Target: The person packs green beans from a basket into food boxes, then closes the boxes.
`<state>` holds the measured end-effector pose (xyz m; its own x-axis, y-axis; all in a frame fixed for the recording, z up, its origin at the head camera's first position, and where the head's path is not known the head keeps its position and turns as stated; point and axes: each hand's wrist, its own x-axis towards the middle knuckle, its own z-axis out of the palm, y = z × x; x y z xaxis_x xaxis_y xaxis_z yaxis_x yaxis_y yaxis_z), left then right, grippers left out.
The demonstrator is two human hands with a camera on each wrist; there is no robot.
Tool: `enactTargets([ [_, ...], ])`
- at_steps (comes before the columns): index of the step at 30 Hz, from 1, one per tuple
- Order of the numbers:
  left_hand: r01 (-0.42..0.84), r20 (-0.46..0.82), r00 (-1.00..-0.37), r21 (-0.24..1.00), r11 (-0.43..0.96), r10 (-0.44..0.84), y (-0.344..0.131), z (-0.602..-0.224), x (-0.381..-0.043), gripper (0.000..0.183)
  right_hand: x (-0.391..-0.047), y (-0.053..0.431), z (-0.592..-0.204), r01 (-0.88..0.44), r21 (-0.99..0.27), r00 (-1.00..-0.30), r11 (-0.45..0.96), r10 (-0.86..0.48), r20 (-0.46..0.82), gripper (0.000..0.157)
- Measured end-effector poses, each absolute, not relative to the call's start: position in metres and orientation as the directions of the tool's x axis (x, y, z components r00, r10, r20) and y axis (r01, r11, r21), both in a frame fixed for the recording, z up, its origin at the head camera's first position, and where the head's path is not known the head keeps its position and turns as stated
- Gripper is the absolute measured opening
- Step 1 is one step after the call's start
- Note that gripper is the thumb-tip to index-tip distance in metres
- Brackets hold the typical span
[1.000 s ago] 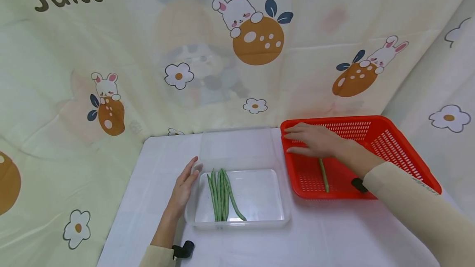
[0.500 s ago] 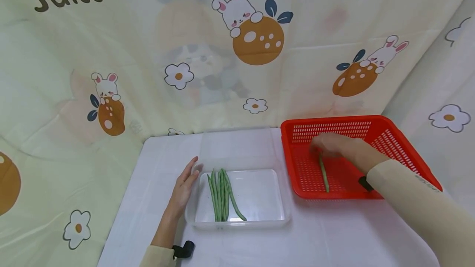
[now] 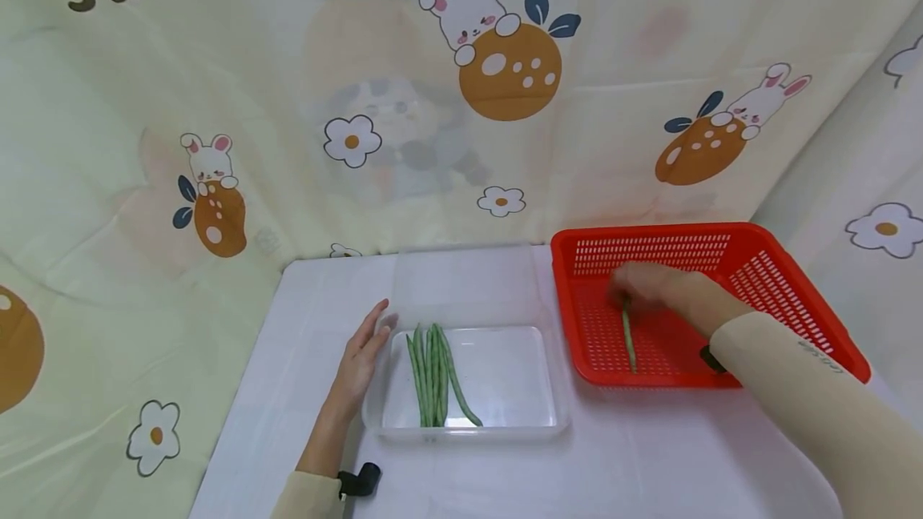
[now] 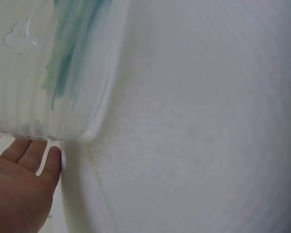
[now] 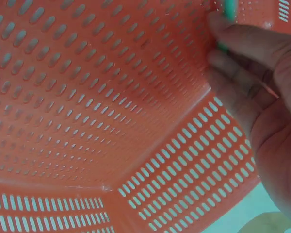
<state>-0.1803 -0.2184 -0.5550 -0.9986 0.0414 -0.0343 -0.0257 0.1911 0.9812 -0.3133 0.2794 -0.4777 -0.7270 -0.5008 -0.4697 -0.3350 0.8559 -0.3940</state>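
In the head view, a single green bean (image 3: pixel 629 340) lies in the red plastic basket (image 3: pixel 593 376), pointing toward its front edge. My right hand (image 3: pixel 644 287) reaches into the basket and pinches the bean's far end between thumb and fingers; the right wrist view shows the green bean (image 5: pixel 229 10) partly hidden by them. To the left stands a clear plastic container (image 3: pixel 505 432) holding several green beans (image 3: pixel 434 383) side by side. My left hand (image 3: pixel 355 367) rests its extended fingers against the container's left wall, also visible in the left wrist view.
Both containers stand on a white-covered table (image 3: pixel 505 479), the basket close to the right of the clear one. A printed cloth (image 3: pixel 404 223) hangs behind the table and along its sides. Each wrist carries a small black camera (image 3: pixel 360 480).
My right hand has moved from the basket's left rim down and right to the bean, and now pinches its end. The left hand stays at the container. The head view has shifted slightly.
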Motion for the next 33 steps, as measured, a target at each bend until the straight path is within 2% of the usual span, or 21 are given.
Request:
enactTargets([
  [4,-0.026,-0.034,-0.999,0.980,0.196,0.041,-0.218,-0.554,-0.181,0.051,-0.318,0.281,-0.474,-0.562,-0.310,-0.672,0.767,-0.641,-0.370,0.024],
  [11,-0.026,-0.034,-0.999,0.981,0.192,0.039,-0.217,-0.552,-0.181,0.052,-0.316,0.277,-0.455,-0.624,-0.299,-0.698,0.722,-0.687,-0.201,0.015],
  [15,-0.031,-0.039,-0.999,0.978,0.206,0.033,-0.217,-0.553,-0.180,0.052,-0.314,0.270,-0.438,-0.593,-0.322,-0.746,0.738,-0.654,-0.127,0.024],
  [18,-0.033,-0.041,-0.999,0.977,0.210,0.035,-0.216,-0.553,-0.180,0.053,-0.311,0.264,-0.426,-0.607,-0.314,-0.751,0.731,-0.656,-0.075,0.033],
  [23,-0.032,-0.040,-0.999,0.977,0.209,0.035,-0.216,-0.555,-0.179,0.052,-0.308,0.250,-0.411,-0.683,-0.270,-0.713,0.679,-0.700,0.044,0.038],
  [27,-0.031,-0.039,-0.999,0.977,0.209,0.034,-0.216,-0.555,-0.179,0.051,-0.306,0.239,-0.402,-0.749,-0.227,-0.658,0.622,-0.737,0.152,0.034],
  [33,-0.034,-0.041,-0.999,0.977,0.212,0.029,-0.217,-0.555,-0.179,0.052,-0.301,0.220,-0.391,-0.799,-0.221,-0.600,0.559,-0.767,0.229,0.037],
])
